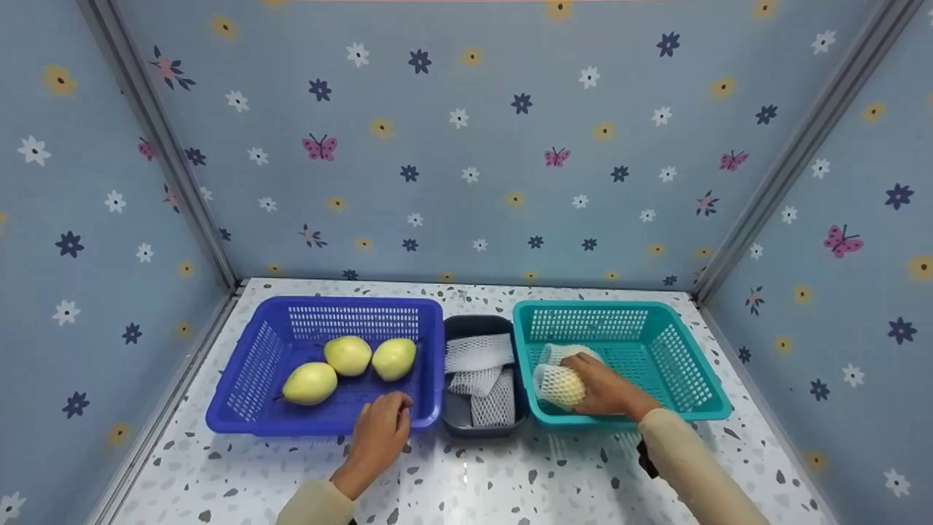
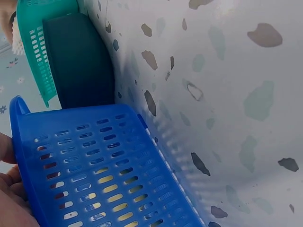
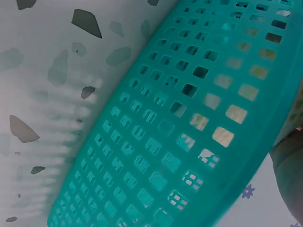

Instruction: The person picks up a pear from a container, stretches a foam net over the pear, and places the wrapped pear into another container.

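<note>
My right hand (image 1: pixel 601 386) reaches into the teal basket (image 1: pixel 703 379) and grips a yellow pear (image 1: pixel 572 388) in a white foam net sleeve. Behind it in the basket lies another netted pear (image 1: pixel 583 352), partly covered by the hand. In the right wrist view, the basket wall hides most of the hand. My left hand (image 1: pixel 383 426) is at the front rim of the blue basket (image 1: pixel 248 419), its fingers loosely bent and holding nothing. Three bare yellow pears (image 1: pixel 310 384) lie in that basket.
Between the two baskets stands a dark grey bin (image 1: pixel 458 423) with several white foam net sleeves (image 1: pixel 479 355) in it. The speckled white table (image 1: pixel 466 485) is bounded by flower-patterned panels (image 1: pixel 466 146) at the back and both sides.
</note>
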{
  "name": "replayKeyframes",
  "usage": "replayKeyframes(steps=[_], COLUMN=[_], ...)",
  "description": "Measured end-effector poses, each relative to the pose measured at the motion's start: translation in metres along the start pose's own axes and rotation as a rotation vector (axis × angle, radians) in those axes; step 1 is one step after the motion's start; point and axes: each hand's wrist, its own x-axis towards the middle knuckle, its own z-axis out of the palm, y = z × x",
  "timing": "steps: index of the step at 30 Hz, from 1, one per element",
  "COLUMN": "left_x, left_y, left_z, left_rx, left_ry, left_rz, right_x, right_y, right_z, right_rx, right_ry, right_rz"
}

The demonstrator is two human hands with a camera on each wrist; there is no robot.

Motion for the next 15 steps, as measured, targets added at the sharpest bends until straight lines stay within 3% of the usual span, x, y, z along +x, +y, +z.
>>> replayKeyframes(steps=[15], left_x=[0.0007], left_y=[0.0000], left_z=[0.0011], left_rx=[0.021], left_ry=[0.005], left_rz=[-0.004], right_x=[0.0094], right_y=[-0.0014], right_z=[0.0093], right_rx=[-0.120], right_ry=[-0.086], right_rz=[-0.035])
